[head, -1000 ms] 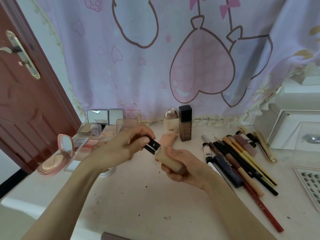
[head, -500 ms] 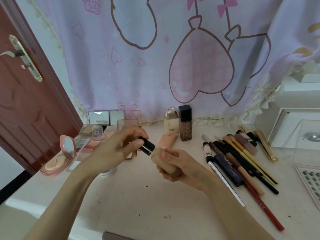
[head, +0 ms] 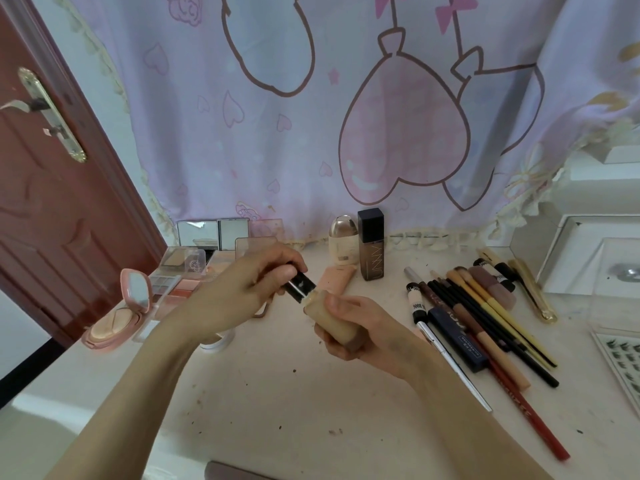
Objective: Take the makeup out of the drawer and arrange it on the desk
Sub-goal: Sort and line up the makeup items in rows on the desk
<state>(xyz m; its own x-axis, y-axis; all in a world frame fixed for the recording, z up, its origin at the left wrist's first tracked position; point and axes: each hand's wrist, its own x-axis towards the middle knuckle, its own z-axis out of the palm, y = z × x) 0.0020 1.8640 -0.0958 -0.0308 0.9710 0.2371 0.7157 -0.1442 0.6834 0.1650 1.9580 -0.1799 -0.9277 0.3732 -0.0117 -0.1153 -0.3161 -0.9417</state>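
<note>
Above the middle of the desk [head: 277, 393] I hold a beige foundation bottle [head: 334, 318] with a black cap [head: 300, 286]. My right hand [head: 360, 327] wraps the bottle's body. My left hand [head: 239, 292] pinches the black cap at the bottle's upper end. The bottle is tilted, cap pointing up and left. A dark square foundation bottle [head: 371, 245] and a cream round-topped bottle [head: 344, 244] stand at the back. A peach tube [head: 337, 277] lies flat behind my hands.
Several pencils, brushes and pens [head: 485, 317] lie in a row on the right. Open palettes [head: 180, 282] and a pink compact [head: 121, 313] sit on the left. A clear box [head: 613, 289] and a lash tray [head: 623, 362] are at the far right. A red door [head: 52, 202] stands left.
Both hands stay joined on the bottle. The bottle and hands shifted slightly left, then back toward the middle; the left fingers have turned on the cap.
</note>
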